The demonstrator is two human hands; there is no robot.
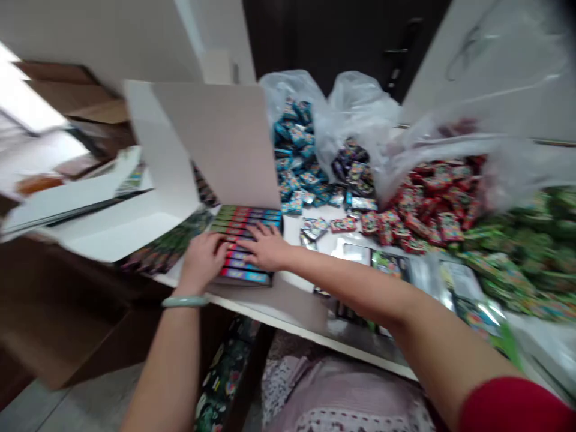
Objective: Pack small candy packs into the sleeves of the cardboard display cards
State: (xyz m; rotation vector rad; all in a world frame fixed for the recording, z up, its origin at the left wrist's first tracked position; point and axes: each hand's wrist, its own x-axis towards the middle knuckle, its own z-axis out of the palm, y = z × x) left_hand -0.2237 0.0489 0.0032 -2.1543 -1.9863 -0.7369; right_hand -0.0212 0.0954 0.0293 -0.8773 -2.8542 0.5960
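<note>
An open display box [211,132] with a raised white lid stands on the table, filled with rows of small colourful packs [245,275] in green, red, blue and purple. My right hand [264,246] lies over the rows with its fingers spread, touching the packs. At the box's left side is my left hand [202,257], a pale green bangle [185,301] on its wrist. Its fingers curl inward against the packs' left ends; whether they grip one is not clear. Neither hand lifts anything out of the box.
Clear plastic bags hold blue packs [294,144], dark purple packs [353,165] and red packs [443,192]. Green packs [535,240] are heaped at the right. More open white boxes [130,225] stand at the left, above a brown carton [58,318]. The table edge [306,337] runs before me.
</note>
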